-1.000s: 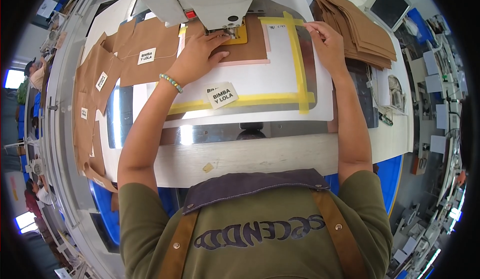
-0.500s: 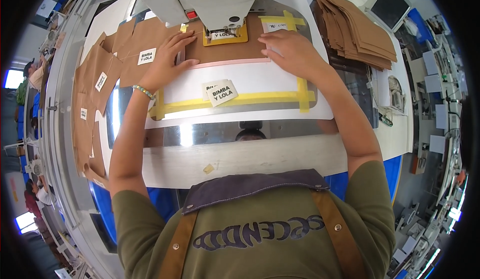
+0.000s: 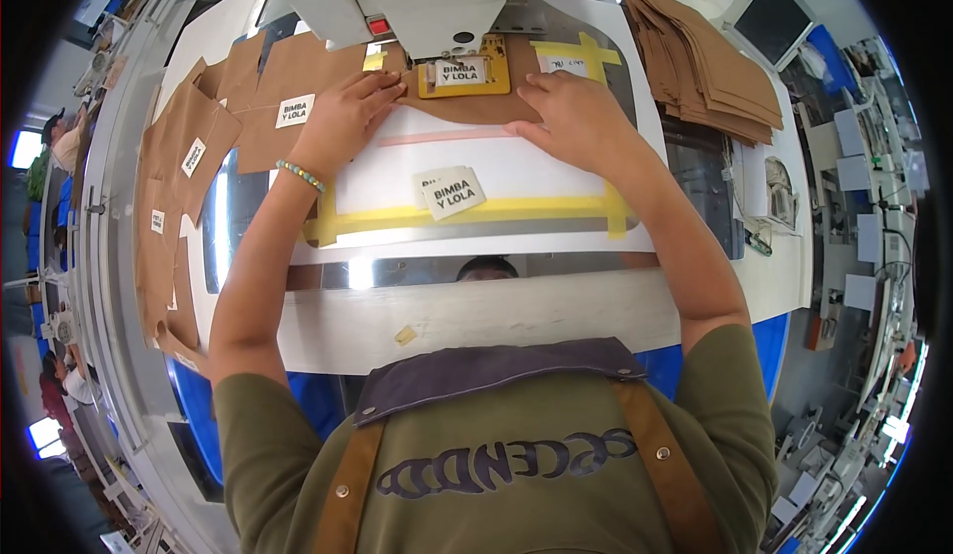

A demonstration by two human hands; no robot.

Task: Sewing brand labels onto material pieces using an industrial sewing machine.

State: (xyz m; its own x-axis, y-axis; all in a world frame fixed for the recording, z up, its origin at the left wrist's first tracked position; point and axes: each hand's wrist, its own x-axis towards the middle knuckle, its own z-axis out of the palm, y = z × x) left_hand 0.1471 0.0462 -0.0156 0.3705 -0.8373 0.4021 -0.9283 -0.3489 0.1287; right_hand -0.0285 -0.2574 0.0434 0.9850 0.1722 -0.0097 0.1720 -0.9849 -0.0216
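Observation:
Under the sewing machine head (image 3: 452, 8), a brown sheet-like panel (image 3: 447, 108) lies with a yellow clamp frame (image 3: 502, 82) around a white printed label (image 3: 461, 72). My left hand (image 3: 357, 107) is closed on the panel's left side, fingers curled at its edge. At the right side my right hand (image 3: 571, 117) has the panel between its fingers and its stretched thumb. The panel's near edge bows off a pink line (image 3: 447, 136) on the white template board (image 3: 387, 172). Two loose white labels (image 3: 455, 195) overlap on the board, below the hands.
Brown panels with white labels (image 3: 189, 172) spread over the left of the table. A stack of brown panels (image 3: 700, 68) sits at the far right, near a dark screen (image 3: 772, 20). Yellow tape (image 3: 476, 208) borders the board. Other people work far left.
The board and yellow frame have shifted a little right beneath the machine. The panel's near edge has come away from the pink line, and both hands have closed more on its sides.

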